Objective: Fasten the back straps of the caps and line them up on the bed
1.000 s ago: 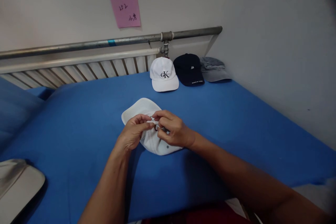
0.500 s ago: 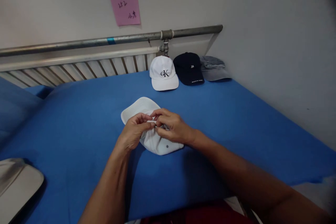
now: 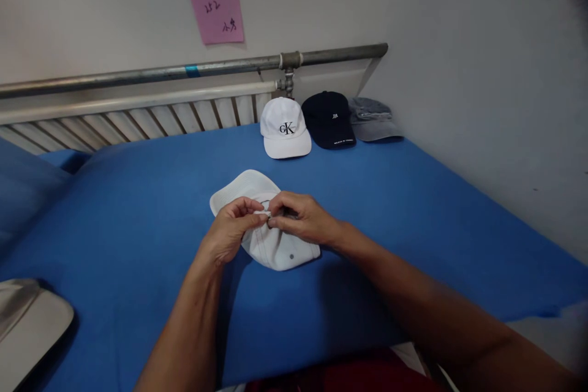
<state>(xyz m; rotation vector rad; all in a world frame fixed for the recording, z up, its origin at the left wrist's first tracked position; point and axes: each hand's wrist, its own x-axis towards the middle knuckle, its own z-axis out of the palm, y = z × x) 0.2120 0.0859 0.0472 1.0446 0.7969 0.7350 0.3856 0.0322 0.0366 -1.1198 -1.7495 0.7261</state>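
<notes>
A white baseball cap [image 3: 280,251] lies on the blue-covered surface in front of me, its brim pointing to the far left. Both hands meet over its middle. My left hand [image 3: 234,226] pinches the cap's strap area between thumb and fingers. Close against it, my right hand [image 3: 303,217] pinches the same spot, where a small dark bit, perhaps a buckle, shows between the thumbs. The fingertips hide most of this part. A small eyelet is visible on the crown nearest me.
Along the back stand a white cap with black letters [image 3: 285,128], a black cap [image 3: 327,120] and a grey cap [image 3: 374,120]. A pale cap [image 3: 41,318] is cut off at the left edge. Behind run a metal pipe [image 3: 138,75] and a radiator [image 3: 156,119]; a wall bounds the right.
My right fingers have drawn closer together, thumb and index now pinching at the strap area. The left hand keeps its hold, and the cap stays in place.
</notes>
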